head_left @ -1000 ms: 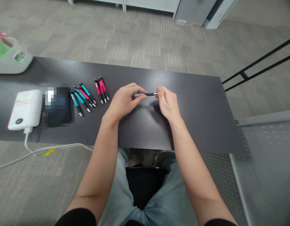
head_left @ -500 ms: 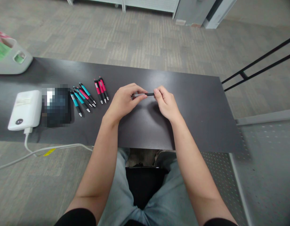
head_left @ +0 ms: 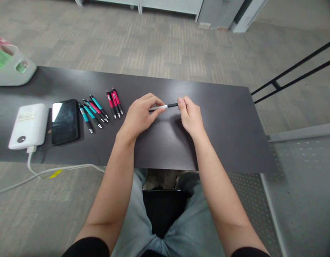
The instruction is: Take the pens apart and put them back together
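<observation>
A slim pen (head_left: 172, 105) with a white barrel section and a black section is held level above the dark table, between my two hands. My left hand (head_left: 143, 112) pinches the white part between thumb and fingers. Curled round the black end is my right hand (head_left: 191, 116), its thumb pressed near the tip, which the fingers hide. Left of my left hand lie several pink pens (head_left: 115, 102) side by side. Farther left is a loose group of blue pens (head_left: 86, 117) with a pink one among them, all with black grips and silver tips.
A black phone (head_left: 65, 122) and a white power bank (head_left: 29, 125) with a plugged-in white cable (head_left: 74, 167) lie on the table's left part. A pale basket (head_left: 25, 69) stands at the far left corner. Black metal bars (head_left: 296, 73) rise beyond the table's right edge (head_left: 258, 117).
My right hand has shifted slightly right, away from my left. More of the pen now shows between them, including its white part.
</observation>
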A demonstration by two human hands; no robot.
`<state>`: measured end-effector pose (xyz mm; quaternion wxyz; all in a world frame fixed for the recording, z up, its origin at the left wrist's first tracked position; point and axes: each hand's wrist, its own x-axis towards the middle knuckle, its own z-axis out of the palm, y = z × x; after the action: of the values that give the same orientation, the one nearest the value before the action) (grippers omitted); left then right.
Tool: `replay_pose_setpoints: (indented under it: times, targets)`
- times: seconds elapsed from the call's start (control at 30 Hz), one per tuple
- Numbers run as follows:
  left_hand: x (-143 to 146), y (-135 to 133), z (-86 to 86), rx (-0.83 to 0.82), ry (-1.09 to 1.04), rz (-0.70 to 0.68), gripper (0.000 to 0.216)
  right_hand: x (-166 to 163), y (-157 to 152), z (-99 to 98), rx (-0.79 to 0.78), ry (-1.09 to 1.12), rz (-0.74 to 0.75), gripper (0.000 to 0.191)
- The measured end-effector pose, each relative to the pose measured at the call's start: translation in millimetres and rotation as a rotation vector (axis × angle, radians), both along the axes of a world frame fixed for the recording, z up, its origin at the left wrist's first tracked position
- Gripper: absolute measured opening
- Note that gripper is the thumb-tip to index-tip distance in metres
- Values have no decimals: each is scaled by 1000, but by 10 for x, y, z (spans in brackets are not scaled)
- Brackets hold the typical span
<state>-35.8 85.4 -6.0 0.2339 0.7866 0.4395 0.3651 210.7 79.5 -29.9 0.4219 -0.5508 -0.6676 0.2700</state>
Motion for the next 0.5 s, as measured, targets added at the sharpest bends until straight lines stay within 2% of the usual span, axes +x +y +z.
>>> replay_pose_setpoints:
  times: [0.17, 0.5]
  targets:
    - [13, 5, -34, -83, 44, -42, 33, 6, 7, -11, 27, -8, 10, 81]
    - [100, -40, -22, 76, 118, 93, 18, -4, 19, -46, -5, 6, -2, 90]
